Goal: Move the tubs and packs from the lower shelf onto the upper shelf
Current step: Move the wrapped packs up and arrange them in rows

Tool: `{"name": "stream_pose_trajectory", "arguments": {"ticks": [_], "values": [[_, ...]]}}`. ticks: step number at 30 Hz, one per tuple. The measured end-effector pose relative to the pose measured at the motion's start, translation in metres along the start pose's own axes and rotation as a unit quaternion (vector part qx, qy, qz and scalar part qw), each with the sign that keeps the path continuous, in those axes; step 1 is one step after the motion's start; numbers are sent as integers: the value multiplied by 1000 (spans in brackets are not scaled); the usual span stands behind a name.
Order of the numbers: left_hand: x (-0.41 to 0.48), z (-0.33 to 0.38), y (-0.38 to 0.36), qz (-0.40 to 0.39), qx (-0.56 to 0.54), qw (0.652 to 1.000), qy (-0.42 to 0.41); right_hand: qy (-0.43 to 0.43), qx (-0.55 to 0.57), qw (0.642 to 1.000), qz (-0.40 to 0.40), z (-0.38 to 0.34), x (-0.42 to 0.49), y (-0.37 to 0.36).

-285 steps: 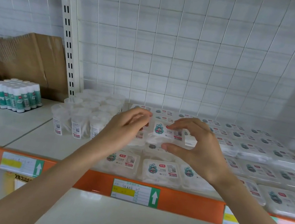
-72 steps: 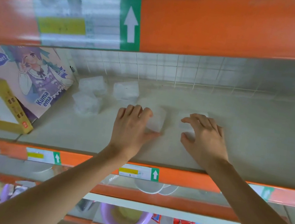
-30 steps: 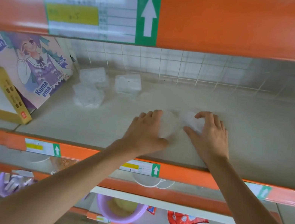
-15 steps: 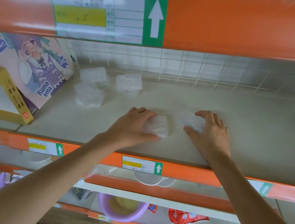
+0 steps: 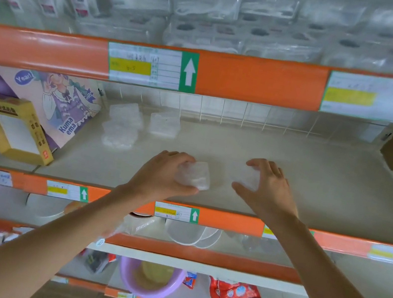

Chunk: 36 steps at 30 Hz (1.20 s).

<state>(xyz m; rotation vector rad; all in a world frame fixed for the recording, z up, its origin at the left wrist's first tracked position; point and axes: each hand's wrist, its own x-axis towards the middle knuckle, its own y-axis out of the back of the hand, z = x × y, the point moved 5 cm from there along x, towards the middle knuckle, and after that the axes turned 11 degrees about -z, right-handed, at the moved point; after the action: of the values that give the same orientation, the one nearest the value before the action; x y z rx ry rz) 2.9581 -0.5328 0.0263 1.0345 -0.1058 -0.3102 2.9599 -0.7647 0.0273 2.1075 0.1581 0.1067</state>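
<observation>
Left hand [image 5: 164, 174] grips a clear pack [image 5: 195, 177] on the shelf [image 5: 326, 193]; right hand [image 5: 267, 187] curls round a second pack [image 5: 246, 177] — pale, blurred, edges unreadable.

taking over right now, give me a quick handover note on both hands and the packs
Left hand: grips a clear pack near the front of the lower shelf.
Right hand: curled round a second pack beside it.
Three more packs sit at the back left of that shelf.
Done: the upper shelf already carries wrapped goods, too blurred to identify.
Left: lift both held packs up, then the three at the back.
</observation>
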Motion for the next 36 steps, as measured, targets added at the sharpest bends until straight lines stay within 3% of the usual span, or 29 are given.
{"name": "stream_pose_trajectory", "arguments": {"ticks": [19,28,32,36], "values": [[-152,144,127,82,15,993,-89,121,-61,990,-42,-98,-133,148],[-157,188,210,147,3,981,-123,193,-36,979,55,-144,-134,232],[-125,189,233,158,-20,980,-118,172,-2,979,107,-146,-101,253],[-86,182,250,181,-30,977,-107,128,21,985,111,-140,-49,268]]}}
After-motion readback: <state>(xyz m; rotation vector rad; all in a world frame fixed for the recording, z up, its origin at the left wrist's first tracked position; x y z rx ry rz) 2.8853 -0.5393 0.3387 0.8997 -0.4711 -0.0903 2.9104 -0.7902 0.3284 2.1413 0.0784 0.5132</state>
